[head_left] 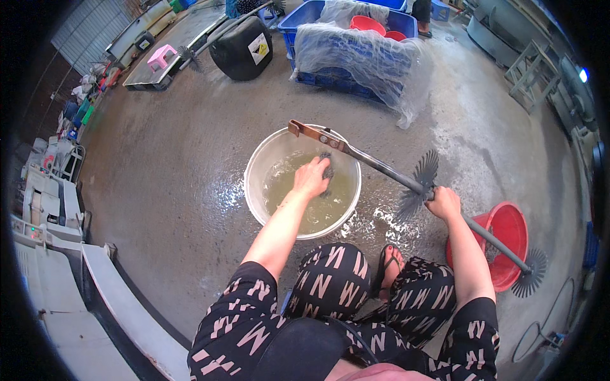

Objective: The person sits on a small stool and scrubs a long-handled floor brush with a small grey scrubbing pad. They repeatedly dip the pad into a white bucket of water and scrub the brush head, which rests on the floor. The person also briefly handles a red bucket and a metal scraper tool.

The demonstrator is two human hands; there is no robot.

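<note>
Over a white bucket (251, 202) of cloudy greenish water, my left hand (311, 176) is closed on a dark grey scouring pad (326, 166). My right hand (444, 203) grips a long metal rod (386, 168) beside a black toothed disc (417, 184). From there the rod slants up and left across the bucket's far rim, ending in a copper-brown hooked plate (316, 134). Its other end reaches down to the right, where a second toothed disc (531, 273) sits past a red bucket (518, 232).
Ahead stands a blue crate (305, 70) draped with pale netting (356, 54), holding red basins (367, 24). A black jerrycan (238, 54) and another rod with a toothed disc (190, 58) lie far left, near a pink stool (161, 57). White machinery (63, 305) lines the left.
</note>
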